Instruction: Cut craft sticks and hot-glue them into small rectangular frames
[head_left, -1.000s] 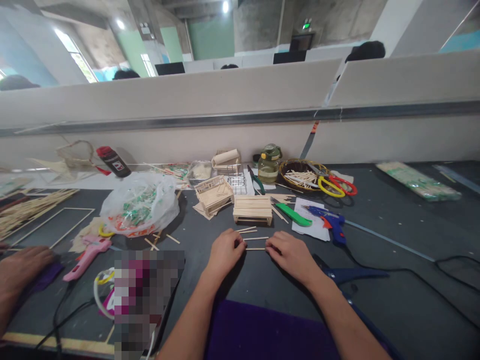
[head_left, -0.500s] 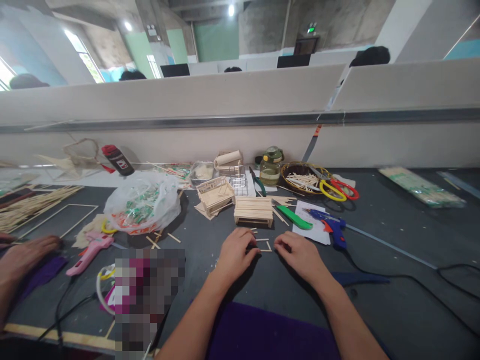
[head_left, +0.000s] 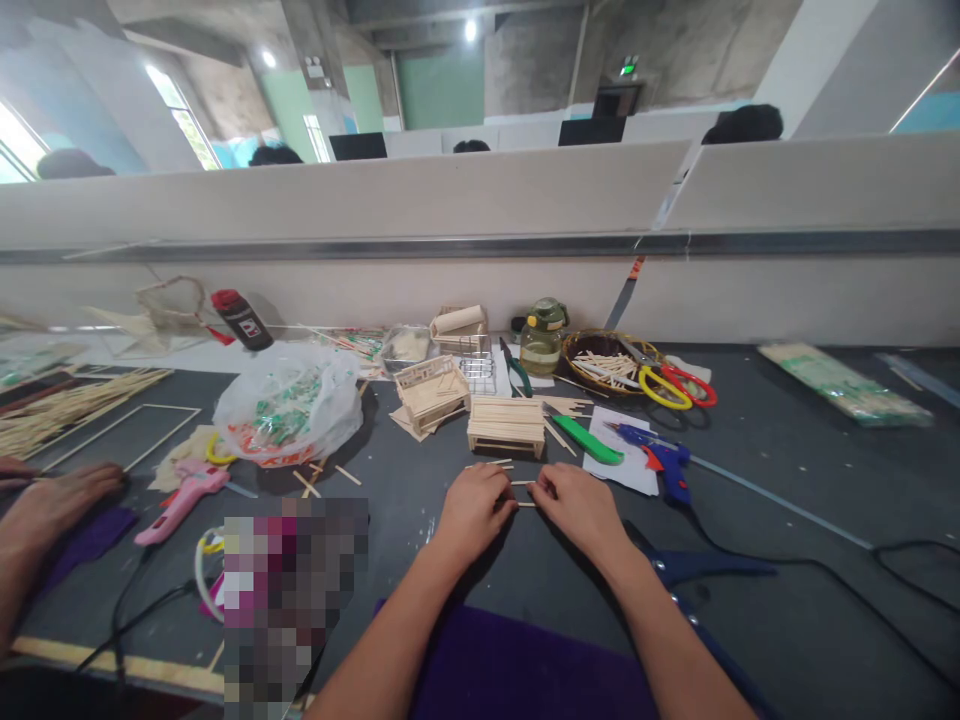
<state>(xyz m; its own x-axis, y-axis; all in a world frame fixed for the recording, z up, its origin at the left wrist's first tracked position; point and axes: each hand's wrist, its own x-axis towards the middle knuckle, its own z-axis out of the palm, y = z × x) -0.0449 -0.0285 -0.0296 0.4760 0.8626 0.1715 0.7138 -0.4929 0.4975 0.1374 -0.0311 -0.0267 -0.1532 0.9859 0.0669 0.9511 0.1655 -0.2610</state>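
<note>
My left hand [head_left: 476, 505] rests low over the dark table, thumb and fingers closed at the left ends of a small frame of thin wooden sticks [head_left: 526, 505]. On the opposite side my right hand [head_left: 576, 508] has its fingertips pinched at the frame's right end, hiding that end. Two parallel sticks show between the hands. Just beyond my fingers stands a small stick-built bench [head_left: 506, 425]. A few loose sticks [head_left: 491, 465] lie between it and my left hand.
Right: green utility knife [head_left: 589, 440], blue glue gun [head_left: 660, 450] with cord, scissors [head_left: 667, 385], stick basket [head_left: 611, 365]. Behind: a bottle [head_left: 542, 340] and a small stick-built chair [head_left: 433, 392]. Left: plastic bag [head_left: 289, 410], pink glue gun [head_left: 184, 495], another person's hand [head_left: 67, 500].
My right hand has moved left and closed at the right end of the stick frame, covering its cross stick. The left hand stays about where it was. The view has tilted slightly.
</note>
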